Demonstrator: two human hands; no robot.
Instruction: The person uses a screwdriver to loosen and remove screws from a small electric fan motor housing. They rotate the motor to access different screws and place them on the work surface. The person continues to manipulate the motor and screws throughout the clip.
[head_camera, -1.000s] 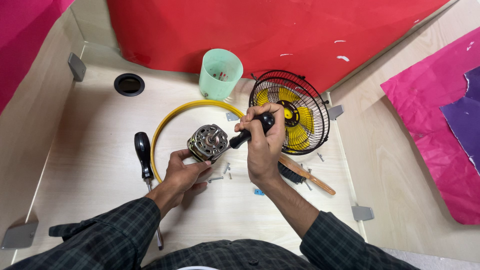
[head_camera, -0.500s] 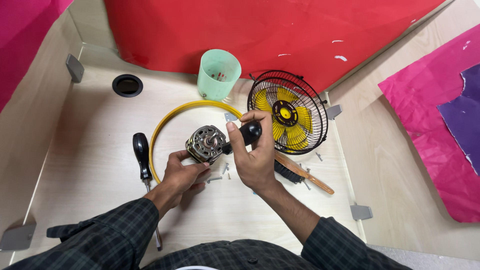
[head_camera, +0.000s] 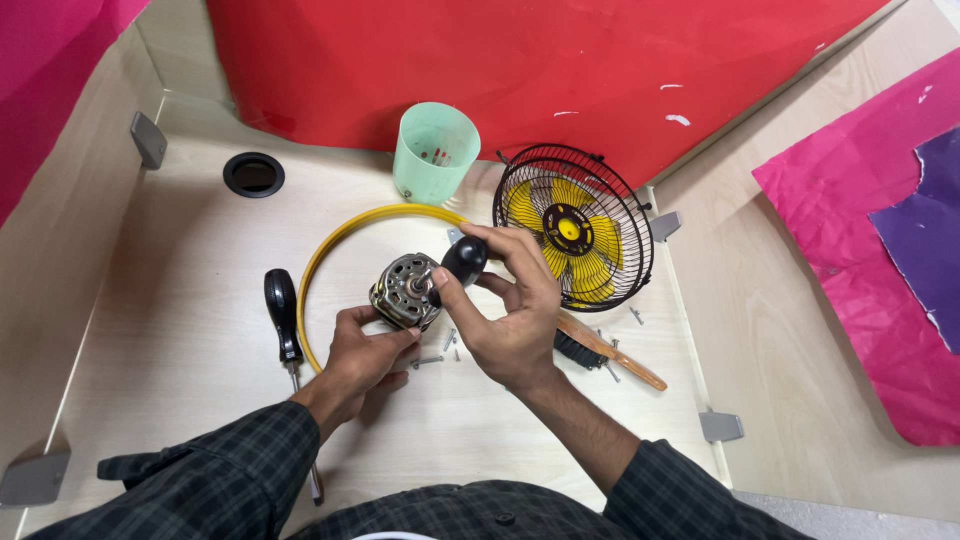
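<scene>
My left hand grips a small metal fan motor from below, holding it just above the wooden desk. Against the motor's shaft end, my right hand holds the black handle of a tool; its tip is hidden by the motor. Both hands hover over the lower right part of a yellow ring that lies flat on the desk. A black wire fan guard with yellow blades stands just right of my right hand.
A black-handled screwdriver lies left of the ring. A mint green cup stands at the back. A wooden-handled brush and several loose screws lie near my hands. A round cable hole is at the back left.
My right hand has drawn the black-handled tool from the fan guard leftward to the motor's end. My left hand has kept hold of the motor.
</scene>
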